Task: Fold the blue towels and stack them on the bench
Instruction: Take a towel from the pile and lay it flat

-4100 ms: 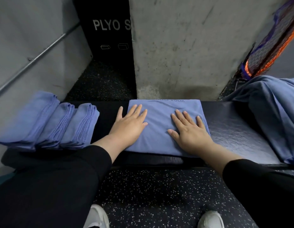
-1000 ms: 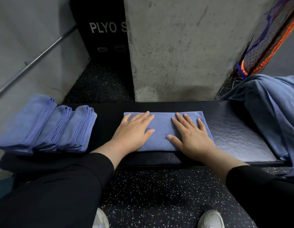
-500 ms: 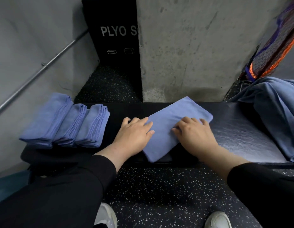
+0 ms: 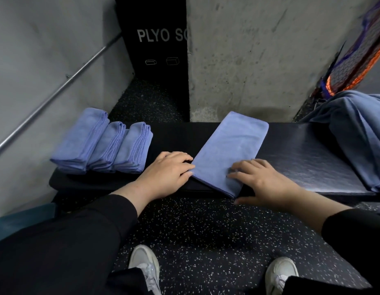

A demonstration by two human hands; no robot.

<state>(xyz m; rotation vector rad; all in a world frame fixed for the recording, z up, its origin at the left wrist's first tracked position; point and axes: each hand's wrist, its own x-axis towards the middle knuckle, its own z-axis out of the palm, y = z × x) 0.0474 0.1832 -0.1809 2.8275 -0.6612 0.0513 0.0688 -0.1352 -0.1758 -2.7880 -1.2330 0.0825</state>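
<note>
A folded blue towel (image 4: 229, 150) lies slantwise on the black bench (image 4: 301, 162), its near corner hanging over the front edge. My left hand (image 4: 165, 175) rests on the bench with its fingertips against the towel's near-left edge. My right hand (image 4: 263, 184) lies on the towel's near corner, fingers bent over the cloth and thumb below the bench edge. Three folded blue towels (image 4: 104, 143) sit side by side at the bench's left end. A heap of unfolded blue towels (image 4: 359, 133) lies at the right end.
A concrete pillar (image 4: 259, 56) stands right behind the bench, with a black plyo box (image 4: 157, 39) to its left. A metal rail (image 4: 52, 96) runs along the left wall. An orange and purple net (image 4: 359, 50) hangs at upper right. My shoes (image 4: 144, 265) stand on speckled floor.
The towel was folded to a narrower strip, then turned from lying along the bench to a slant. Both hands slid back toward the bench's front edge.
</note>
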